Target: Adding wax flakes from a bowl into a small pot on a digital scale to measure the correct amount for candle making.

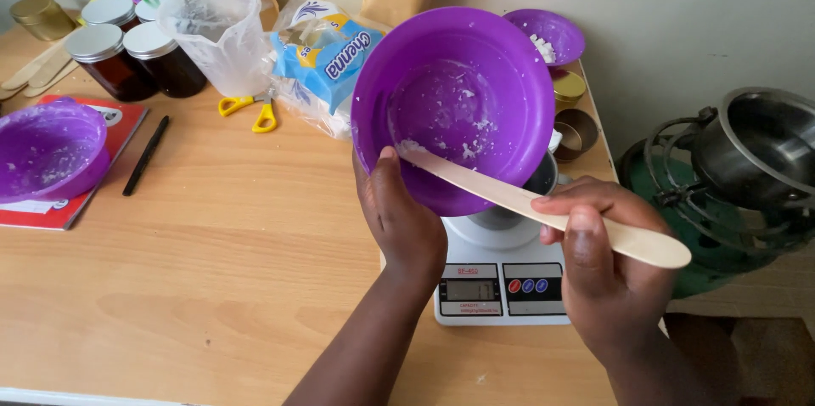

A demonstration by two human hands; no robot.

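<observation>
Wooden counter [212, 270], seen from above. Off its right edge, a green stand [679, 194] carries a steel pot [755, 151]. Near the right edge, a white digital scale [501, 279] bears a dark container [543, 178], mostly hidden. Above the scale, a large purple bowl [458, 92] is tilted with its opening toward the camera; white crumbs cling to its inside. The left hand [399, 219] grips the bowl's lower rim, thumb inside. The right hand [607, 262] is closed around a flat wooden stick [526, 200], whose far end touches the bowl's inner wall. At the left edge, a second purple bowl [51, 151] rests on a red booklet [110, 130], with a black pen [146, 155] just beside it. Along the back edge: a clear measuring jug [216, 32], a blue-and-white packet [327, 62], lidded brown jars [115, 58], yellow-handled scissors [250, 109], and, at the back right corner, a small purple bowl [548, 32] holding white pieces.
</observation>
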